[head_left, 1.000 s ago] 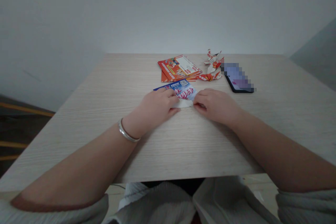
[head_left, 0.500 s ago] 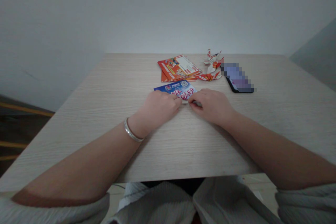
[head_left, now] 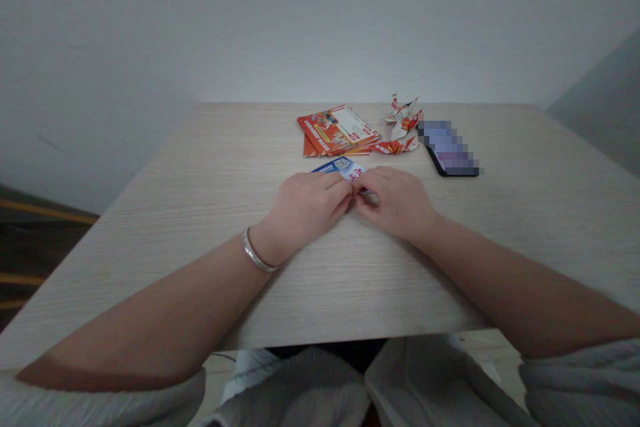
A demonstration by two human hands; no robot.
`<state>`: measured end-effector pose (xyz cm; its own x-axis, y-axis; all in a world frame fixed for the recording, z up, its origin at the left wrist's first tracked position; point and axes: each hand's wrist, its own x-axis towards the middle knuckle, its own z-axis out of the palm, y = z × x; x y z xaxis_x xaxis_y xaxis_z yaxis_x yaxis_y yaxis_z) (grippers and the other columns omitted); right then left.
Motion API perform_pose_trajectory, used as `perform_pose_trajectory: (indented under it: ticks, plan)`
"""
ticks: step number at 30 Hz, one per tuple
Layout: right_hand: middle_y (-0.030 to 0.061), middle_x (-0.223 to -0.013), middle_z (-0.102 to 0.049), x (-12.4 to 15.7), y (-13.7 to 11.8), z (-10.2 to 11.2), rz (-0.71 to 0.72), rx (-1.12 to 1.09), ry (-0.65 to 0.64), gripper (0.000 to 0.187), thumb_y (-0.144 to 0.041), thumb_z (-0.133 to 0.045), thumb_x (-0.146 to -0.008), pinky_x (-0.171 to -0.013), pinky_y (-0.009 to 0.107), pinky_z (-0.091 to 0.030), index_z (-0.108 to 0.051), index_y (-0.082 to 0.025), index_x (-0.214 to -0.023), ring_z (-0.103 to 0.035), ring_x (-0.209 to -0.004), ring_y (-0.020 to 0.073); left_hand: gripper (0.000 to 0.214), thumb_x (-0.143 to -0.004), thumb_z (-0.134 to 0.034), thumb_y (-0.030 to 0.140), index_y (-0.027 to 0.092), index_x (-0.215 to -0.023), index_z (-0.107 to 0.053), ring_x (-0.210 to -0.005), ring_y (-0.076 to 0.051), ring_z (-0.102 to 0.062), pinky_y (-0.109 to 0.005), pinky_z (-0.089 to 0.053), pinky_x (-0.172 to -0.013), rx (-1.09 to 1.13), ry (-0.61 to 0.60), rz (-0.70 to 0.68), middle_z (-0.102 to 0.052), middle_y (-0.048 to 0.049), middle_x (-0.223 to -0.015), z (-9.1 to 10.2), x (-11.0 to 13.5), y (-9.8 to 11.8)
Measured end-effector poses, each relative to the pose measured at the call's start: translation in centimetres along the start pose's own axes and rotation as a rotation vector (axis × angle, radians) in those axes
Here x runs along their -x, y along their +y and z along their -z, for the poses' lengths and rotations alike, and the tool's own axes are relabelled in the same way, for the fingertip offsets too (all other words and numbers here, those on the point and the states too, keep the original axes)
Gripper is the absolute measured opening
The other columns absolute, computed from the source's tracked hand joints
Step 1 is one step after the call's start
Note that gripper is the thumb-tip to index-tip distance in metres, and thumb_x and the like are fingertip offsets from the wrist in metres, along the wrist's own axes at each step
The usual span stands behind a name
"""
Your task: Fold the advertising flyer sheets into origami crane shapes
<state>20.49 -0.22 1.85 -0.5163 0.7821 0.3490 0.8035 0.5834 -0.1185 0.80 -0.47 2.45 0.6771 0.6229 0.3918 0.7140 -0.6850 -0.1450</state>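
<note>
A blue printed flyer [head_left: 342, 165] with a QR code and pink-and-white lettering lies on the table under my fingers. My left hand [head_left: 314, 207] covers its left and near part, fingers curled down and closed on it. From the other side, my right hand [head_left: 395, 200] pinches the flyer's near right edge between thumb and fingers. The two hands' fingertips meet or nearly meet over the paper. Most of the flyer is hidden beneath them, so I cannot tell how its near edge is bent.
Behind the flyer sits a fanned stack of orange-red leaflets [head_left: 337, 130]. Folded paper pieces [head_left: 400, 127] in red and white stand right of it, close to a black phone [head_left: 450, 150] with a blurred screen. The pale wooden table [head_left: 200, 173] meets a wall [head_left: 320, 27].
My hands have come closer together, the left one shifting slightly right. Less of the blue flyer shows now, its left side and lettering mostly covered. The whole view has shifted slightly.
</note>
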Motion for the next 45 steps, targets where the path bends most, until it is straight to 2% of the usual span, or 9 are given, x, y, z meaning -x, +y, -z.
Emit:
perform_pose_trajectory:
  ticks: [6,10,18,24,30,36,41,45]
  plan:
    - [0.0076,-0.087,-0.075,0.0,-0.1,0.1,0.041,0.005,0.042,0.014,-0.023,-0.055,-0.088,-0.072,0.032,-0.041,-0.069,-0.02,-0.086,-0.066,-0.086,0.0227,0.026,-0.1,-0.051,0.027,0.017,-0.089,-0.071,-0.075,-0.02,-0.066,-0.033,-0.044,-0.064,0.026,0.071,-0.039,-0.073,-0.0049,-0.082,-0.1,0.1,-0.3]
    - [0.0075,-0.083,-0.074,0.1,0.2,-0.3,0.092,0.011,0.123,0.011,-0.02,-0.058,-0.085,-0.071,0.033,-0.042,-0.068,-0.019,-0.082,-0.066,-0.083,0.0232,0.022,-0.098,-0.056,0.027,0.017,-0.085,-0.07,-0.077,-0.02,-0.066,-0.034,-0.046,-0.067,0.043,0.11,-0.073,-0.075,-0.0039,-0.085,-0.3,0.2,-0.5]
    - [0.0075,-0.077,-0.072,0.2,1.0,-0.1,0.194,0.054,0.185,0.01,-0.014,-0.059,-0.079,-0.07,0.034,-0.044,-0.068,-0.018,-0.078,-0.064,-0.078,0.0235,0.024,-0.097,-0.055,0.027,0.018,-0.081,-0.07,-0.08,-0.021,-0.067,-0.035,-0.048,-0.073,0.058,0.087,-0.031,-0.075,-0.005,-0.084,0.0,0.2,-1.1]
    - [0.0067,-0.079,-0.072,0.5,1.9,-0.1,0.161,0.052,0.196,0.011,-0.013,-0.059,-0.078,-0.073,0.034,-0.047,-0.067,-0.019,-0.077,-0.065,-0.078,0.0229,0.025,-0.097,-0.054,0.027,0.018,-0.08,-0.07,-0.079,-0.021,-0.066,-0.035,-0.046,-0.074,0.065,0.076,0.022,-0.074,-0.006,-0.083,0.3,0.3,-1.5]
    - [0.0073,-0.086,-0.074,0.8,3.1,0.0,0.145,0.046,0.217,0.011,-0.012,-0.059,-0.079,-0.078,0.037,-0.049,-0.067,-0.019,-0.08,-0.067,-0.086,0.0255,0.021,-0.094,-0.056,0.023,0.018,-0.078,-0.069,-0.072,-0.02,-0.061,-0.034,-0.041,-0.068,0.063,0.107,0.054,-0.07,-0.0044,-0.075,0.5,0.4,-2.2]
    - [0.0069,-0.087,-0.074,0.8,3.3,0.2,0.133,0.023,0.223,0.01,-0.012,-0.059,-0.08,-0.079,0.037,-0.051,-0.066,-0.019,-0.081,-0.068,-0.087,0.0257,0.018,-0.091,-0.058,0.023,0.018,-0.078,-0.069,-0.07,-0.02,-0.061,-0.034,-0.04,-0.066,0.069,0.105,0.07,-0.07,-0.0047,-0.074,0.4,0.4,-2.6]
    - [0.007,-0.089,-0.074,1.1,4.0,0.0,0.046,-0.004,0.231,0.01,-0.013,-0.061,-0.078,-0.08,0.039,-0.051,-0.064,-0.022,-0.08,-0.068,-0.09,0.027,0.016,-0.089,-0.058,0.022,0.018,-0.078,-0.069,-0.068,-0.02,-0.06,-0.033,-0.04,-0.065,0.076,0.112,0.103,-0.07,-0.0055,-0.074,0.4,0.5,-3.1]
    - [0.0073,-0.099,-0.076,1.4,4.4,-0.1,-0.018,-0.104,0.311,0.012,-0.015,-0.06,-0.08,-0.085,0.041,-0.052,-0.063,-0.024,-0.087,-0.069,-0.097,0.0273,0.015,-0.091,-0.057,0.023,0.017,-0.083,-0.069,-0.07,-0.02,-0.06,-0.032,-0.041,-0.064,0.117,0.126,0.114,-0.07,-0.0059,-0.078,0.3,0.5,-3.3]
